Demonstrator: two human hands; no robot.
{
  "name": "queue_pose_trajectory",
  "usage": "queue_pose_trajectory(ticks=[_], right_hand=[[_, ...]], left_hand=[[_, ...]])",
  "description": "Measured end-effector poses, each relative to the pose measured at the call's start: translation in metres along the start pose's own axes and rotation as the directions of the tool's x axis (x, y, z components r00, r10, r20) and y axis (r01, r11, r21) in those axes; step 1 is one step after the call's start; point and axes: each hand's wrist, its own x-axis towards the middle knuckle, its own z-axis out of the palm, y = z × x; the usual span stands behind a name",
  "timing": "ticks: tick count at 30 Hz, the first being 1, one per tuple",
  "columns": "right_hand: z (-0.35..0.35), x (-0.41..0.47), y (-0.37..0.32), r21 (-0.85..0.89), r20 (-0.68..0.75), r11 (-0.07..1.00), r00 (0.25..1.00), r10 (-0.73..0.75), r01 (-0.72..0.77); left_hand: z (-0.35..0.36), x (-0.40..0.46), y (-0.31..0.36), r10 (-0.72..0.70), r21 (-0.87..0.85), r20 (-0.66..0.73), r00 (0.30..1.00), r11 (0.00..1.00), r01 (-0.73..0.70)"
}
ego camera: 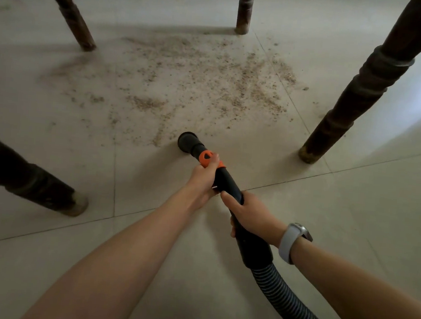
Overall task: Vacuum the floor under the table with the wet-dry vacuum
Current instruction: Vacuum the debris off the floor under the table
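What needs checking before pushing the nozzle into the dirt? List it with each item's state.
1. Left hand grips the black plastic vacuum wand at its orange collar: ok.
2. Right hand grips the wand lower down, near the ribbed grey hose: ok.
3. Round black nozzle at the near edge of the scattered brown grit: ok.
4. Nozzle mouth flat on the pale tiled floor: cannot tell.
5. Path forward free of the dark turned wooden table legs: ok; they stand to the sides and behind the grit.
6. Suction running: cannot tell.
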Motion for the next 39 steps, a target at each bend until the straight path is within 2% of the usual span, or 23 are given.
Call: queue_pose_trajectory(ticks=[16,21,26,34,39], right_hand=[[0.069,0.030,-0.042,-0.071,0.169,0.993,0.982,-0.085,0.098],[0.084,0.039,-0.050,-0.099,0.202,0.982,0.970,-0.139,0.161],[0.097,0.041,-0.058,-0.125,0.267,0.973,0.951,-0.153,0.192],[0.124,0.049,-0.067,-0.127,0.388,0.956,0.900,-0.197,0.264],[0.142,0.058,-0.087,-0.139,0.432,0.950,0.880,-0.196,0.280]], left_hand=[[-0.091,-0.008,0.026,0.017,0.002,-0.209,0.978,1.000,-0.017],[-0.110,-0.012,0.030,0.022,-0.051,-0.278,0.960,0.998,-0.038],[-0.123,-0.016,0.033,-0.002,-0.030,-0.422,0.907,0.999,-0.012],[-0.159,-0.019,0.028,0.049,0.060,-0.602,0.797,0.998,-0.016],[-0.180,-0.019,0.036,0.047,0.043,-0.652,0.757,0.999,-0.025]])
